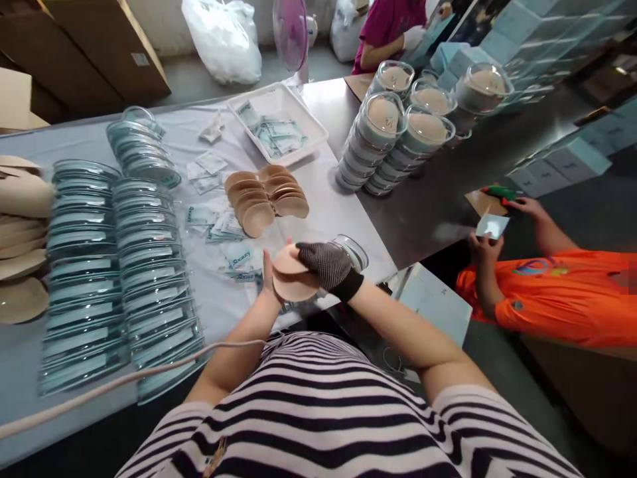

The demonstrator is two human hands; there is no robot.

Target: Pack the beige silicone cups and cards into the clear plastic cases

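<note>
Holding a round, tan, smooth pad (293, 282) between both hands just above the near edge of the tabletop (423, 212), the person wears a dark knitted glove with a dotted grip texture on the right hand (329, 265), whose fingers are curled together over the top of the pad, while the bare left hand (269, 282) cups it from beneath with its fingers closed against the underside. A clear round plastic lid (354, 249) sits just behind the gloved hand. The left part of the tabletop is covered with a pale cloth (209, 299), slightly creased, and the right part is bare grey metal with a dull sheen. On the cloth lie long overlapping rows of flat clear plastic lids (119, 265), glossy and teal-tinted, a fanned pile of more tan pads (266, 196), thin and shell-shaped, and scattered small printed sachets (223, 226). A white rectangular plastic tray (249, 106) farther back holds more sachets. On the metal side stand stacks of clear round containers (393, 143), each showing a tan pad inside. To the right, a person in an orange shirt (547, 292) holds a small shiny card. At the far side a person in a magenta top (385, 26) works beside pale blue boxes (517, 33). Brown cardboard cartons (89, 46), a white plastic bag (223, 36) and a pink fan (291, 30) stand on the grey floor beyond.
</note>
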